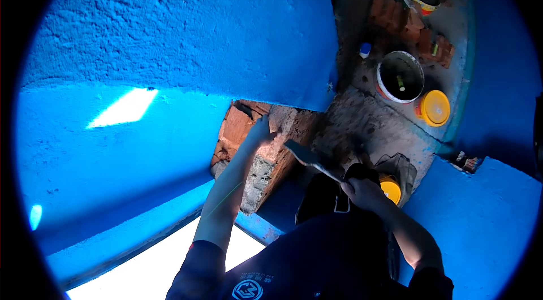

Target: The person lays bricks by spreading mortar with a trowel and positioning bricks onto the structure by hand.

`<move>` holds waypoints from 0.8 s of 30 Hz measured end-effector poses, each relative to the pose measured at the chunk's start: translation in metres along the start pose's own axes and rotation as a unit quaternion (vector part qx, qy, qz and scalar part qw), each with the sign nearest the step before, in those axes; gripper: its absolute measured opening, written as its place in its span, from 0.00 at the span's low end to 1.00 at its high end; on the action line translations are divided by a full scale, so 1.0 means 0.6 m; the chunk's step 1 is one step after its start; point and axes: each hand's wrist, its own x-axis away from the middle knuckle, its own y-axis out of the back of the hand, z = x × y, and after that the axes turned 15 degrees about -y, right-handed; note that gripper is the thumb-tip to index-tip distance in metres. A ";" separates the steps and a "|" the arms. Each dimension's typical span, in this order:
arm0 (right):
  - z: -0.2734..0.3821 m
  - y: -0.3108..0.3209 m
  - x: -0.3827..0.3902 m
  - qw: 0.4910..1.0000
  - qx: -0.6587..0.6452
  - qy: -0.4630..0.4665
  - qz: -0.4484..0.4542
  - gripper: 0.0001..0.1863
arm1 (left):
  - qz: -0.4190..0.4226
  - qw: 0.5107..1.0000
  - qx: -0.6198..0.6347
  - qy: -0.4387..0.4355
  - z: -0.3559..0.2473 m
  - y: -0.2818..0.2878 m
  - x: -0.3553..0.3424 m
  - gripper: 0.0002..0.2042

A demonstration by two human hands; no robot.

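Observation:
My left hand (pixel 261 133) reaches to the brickwork, its thumb and a finger apart and nothing visible between them. It is at the low reddish brick wall (pixel 236 124), where grey mortar (pixel 260 171) shows along the near part. A small dark piece (pixel 243 109) lies just beyond the fingertips, under the blue wall's edge; its kind is unclear. In my right hand (pixel 365 192) is a trowel, gripped by the handle. Its flat blade (pixel 305 154) points up and left, apart from the bricks, with greyish material on it.
Rough blue wall (pixel 186 28) overhangs the bricks. On the floor to the right stand a mortar bucket (pixel 390 93), a yellow lidded bucket (pixel 435 108), another bucket (pixel 416 5) and stacked bricks (pixel 390 14). A yellow container (pixel 390 188) with a dark bag (pixel 404 169) sits near my right hand.

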 end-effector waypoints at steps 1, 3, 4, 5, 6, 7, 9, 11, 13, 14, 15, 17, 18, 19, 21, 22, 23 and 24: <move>-0.002 -0.003 0.011 0.999 0.040 -0.010 0.032 0.26 | -0.013 0.999 -0.004 -0.030 0.000 -0.003 -0.004 0.46; 0.007 -0.033 0.003 0.997 0.047 0.007 0.057 0.26 | -0.015 0.999 -0.008 -0.028 0.005 -0.007 0.000 0.46; 0.017 -0.042 -0.002 0.995 0.057 0.027 0.076 0.26 | -0.025 0.999 -0.011 -0.026 0.003 -0.006 -0.002 0.47; 0.037 -0.045 0.003 0.995 0.068 0.033 0.069 0.26 | -0.015 1.000 -0.005 -0.020 0.000 -0.005 -0.002 0.46; 0.046 -0.052 0.001 0.995 0.064 0.028 0.068 0.26 | -0.012 1.000 -0.006 -0.025 -0.007 -0.006 -0.006 0.46; 0.054 -0.064 -0.006 0.996 0.062 0.043 0.053 0.27 | -0.009 1.000 -0.013 -0.021 -0.005 -0.004 -0.005 0.46; 0.057 -0.085 -0.017 0.998 0.036 0.048 0.021 0.27 | -0.001 1.000 -0.026 -0.018 -0.003 -0.004 -0.001 0.46; 0.049 -0.098 -0.023 0.998 0.027 0.050 0.005 0.27 | 0.011 0.999 -0.026 -0.018 -0.005 -0.002 -0.001 0.47; 0.047 -0.104 -0.020 0.999 0.018 0.051 -0.007 0.27 | 0.014 0.999 -0.035 -0.014 -0.003 -0.001 -0.004 0.46; 0.049 -0.100 -0.014 0.999 0.011 0.041 0.007 0.26 | 0.016 0.999 -0.042 -0.007 0.002 -0.004 -0.001 0.46; 0.051 -0.100 -0.011 0.999 0.003 0.032 0.021 0.26 | 0.007 0.999 -0.041 -0.020 0.007 -0.005 0.001 0.46; 0.042 -0.099 -0.015 1.000 0.006 0.030 0.005 0.26 | 0.016 0.998 -0.052 -0.028 -0.001 -0.003 -0.004 0.46; 0.038 -0.099 -0.017 0.999 0.012 0.031 -0.009 0.26 | 0.022 0.997 -0.061 -0.032 -0.006 -0.002 -0.006 0.45; 0.043 -0.100 -0.014 0.999 0.009 0.032 -0.006 0.26 | 0.025 0.997 -0.064 -0.030 0.002 -0.005 -0.004 0.45; 0.051 -0.099 -0.005 0.999 -0.008 0.029 0.015 0.26 | -0.013 0.995 -0.074 -0.060 0.016 -0.010 -0.001 0.45; 0.048 -0.103 -0.008 0.999 -0.011 0.026 0.016 0.26 | -0.009 0.995 -0.075 -0.063 0.010 -0.008 -0.004 0.45; 0.043 -0.108 -0.013 1.000 -0.007 0.011 0.014 0.27 | 0.004 0.997 -0.069 -0.047 0.003 -0.006 -0.006 0.45; 0.040 -0.113 -0.015 1.000 -0.003 -0.005 0.012 0.27 | 0.017 0.997 -0.063 -0.032 -0.003 -0.004 -0.007 0.45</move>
